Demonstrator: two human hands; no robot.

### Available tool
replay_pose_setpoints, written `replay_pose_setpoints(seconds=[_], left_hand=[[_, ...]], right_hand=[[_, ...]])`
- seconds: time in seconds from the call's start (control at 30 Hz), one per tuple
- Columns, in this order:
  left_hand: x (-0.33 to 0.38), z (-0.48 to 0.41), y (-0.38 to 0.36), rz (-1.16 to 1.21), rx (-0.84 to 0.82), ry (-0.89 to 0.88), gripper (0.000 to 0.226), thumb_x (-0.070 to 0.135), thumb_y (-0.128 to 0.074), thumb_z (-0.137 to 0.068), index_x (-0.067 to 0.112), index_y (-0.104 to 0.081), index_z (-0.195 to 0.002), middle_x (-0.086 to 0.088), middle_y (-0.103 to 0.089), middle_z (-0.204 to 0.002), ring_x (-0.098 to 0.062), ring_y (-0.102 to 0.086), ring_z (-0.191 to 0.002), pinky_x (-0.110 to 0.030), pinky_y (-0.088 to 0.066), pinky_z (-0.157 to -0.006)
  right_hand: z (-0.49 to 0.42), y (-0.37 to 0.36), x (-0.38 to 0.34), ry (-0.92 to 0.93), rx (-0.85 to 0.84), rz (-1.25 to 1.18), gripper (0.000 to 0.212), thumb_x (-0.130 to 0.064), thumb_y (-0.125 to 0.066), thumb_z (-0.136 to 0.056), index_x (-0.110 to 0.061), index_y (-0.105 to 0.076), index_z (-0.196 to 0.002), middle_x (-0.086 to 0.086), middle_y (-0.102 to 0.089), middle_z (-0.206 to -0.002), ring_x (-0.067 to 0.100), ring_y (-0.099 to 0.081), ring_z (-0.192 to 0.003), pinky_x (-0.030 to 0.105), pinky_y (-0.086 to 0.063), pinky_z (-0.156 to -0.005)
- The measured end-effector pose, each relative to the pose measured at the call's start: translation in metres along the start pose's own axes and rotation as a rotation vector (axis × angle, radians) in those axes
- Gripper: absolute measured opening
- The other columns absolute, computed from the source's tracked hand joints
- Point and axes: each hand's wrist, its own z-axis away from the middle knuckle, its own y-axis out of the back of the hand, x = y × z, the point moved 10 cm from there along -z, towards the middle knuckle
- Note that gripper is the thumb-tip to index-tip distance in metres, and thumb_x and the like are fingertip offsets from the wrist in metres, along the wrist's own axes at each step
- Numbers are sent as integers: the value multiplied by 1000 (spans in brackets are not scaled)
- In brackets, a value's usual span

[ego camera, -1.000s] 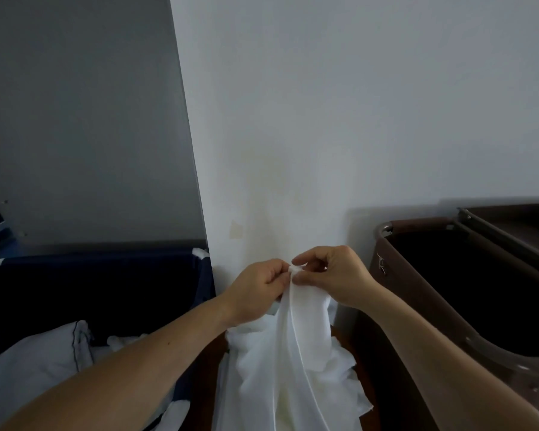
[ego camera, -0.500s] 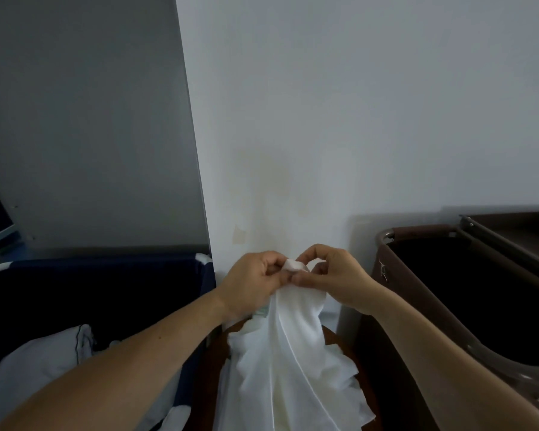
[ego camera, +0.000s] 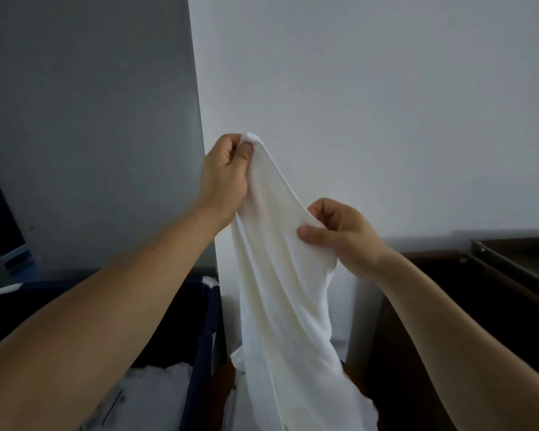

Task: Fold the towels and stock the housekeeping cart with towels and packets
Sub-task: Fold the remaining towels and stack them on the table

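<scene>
A white towel hangs in front of me, draped downward in long folds. My left hand pinches its top corner high up, near the wall's corner. My right hand grips the towel's upper edge lower and to the right, thumb on the near side of the cloth. The towel's lower part bunches up at the bottom of the view. The dark brown housekeeping cart stands at the right.
A dark blue fabric bin with white linen inside stands at the lower left. A white wall rises straight ahead, with a grey panel to its left. A metal rail runs along the cart's top.
Both hands were pinching the same corner together. My left hand has lifted that corner upward, and my right hand has slid down along the edge to the right, spreading the towel.
</scene>
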Motion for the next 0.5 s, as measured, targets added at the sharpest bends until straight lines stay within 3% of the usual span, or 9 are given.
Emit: replay_pose_setpoints(seconds=[0.1, 0.17, 0.27, 0.33, 0.4, 0.5], left_hand=[[5, -23, 6, -16, 78, -48, 14, 47, -49, -92, 47, -59, -82, 30, -55, -68, 7, -47, -64, -19, -40, -63], [9, -37, 12, 7, 140, -77, 13, 50, -49, -89, 51, -59, -81, 31, -56, -69, 7, -48, -64, -18, -41, -63], [-5, -52, 2, -14, 100, -10, 15, 43, -51, -88, 37, -57, -76, 30, -55, -65, 5, -48, -64, -24, -41, -67], [-23, -52, -12, -74, -9, 28, 17, 40, -51, -88, 37, -58, -73, 29, -57, -66, 5, -50, -64, -22, -42, -66], [-38, -54, -11, -105, -22, 33, 18, 43, -51, -88, 39, -59, -73, 27, -59, -68, 7, -51, -63, -17, -43, -62], [-42, -70, -1, -62, 45, 53, 18, 47, -52, -88, 34, -59, -76, 18, -57, -71, -3, -50, -68, -25, -42, -64]], right_hand=[[-10, 16, -42, 122, 82, -92, 9, -17, -76, -75, -24, -71, -77, 1, -68, -73, 13, -62, -59, 23, -51, -52], [-9, 18, -40, 124, 90, -28, 7, -26, -75, -77, -29, -72, -83, 0, -70, -77, 13, -65, -64, 27, -55, -58], [4, 8, 19, -164, -7, 313, 15, -31, -77, -84, -21, -72, -95, 0, -74, -86, 16, -71, -76, 41, -61, -77], [14, 8, 39, -293, -51, 322, 16, -28, -77, -83, -15, -75, -93, 5, -76, -89, 22, -73, -79, 45, -60, -82], [11, 28, 20, -248, 40, 279, 26, -37, -81, -73, -12, -74, -76, 9, -73, -78, 23, -68, -68, 42, -56, -73], [5, 59, -21, -68, 176, 285, 52, -54, -77, -73, -4, -65, -73, 7, -65, -67, 19, -60, -60, 31, -49, -58]])
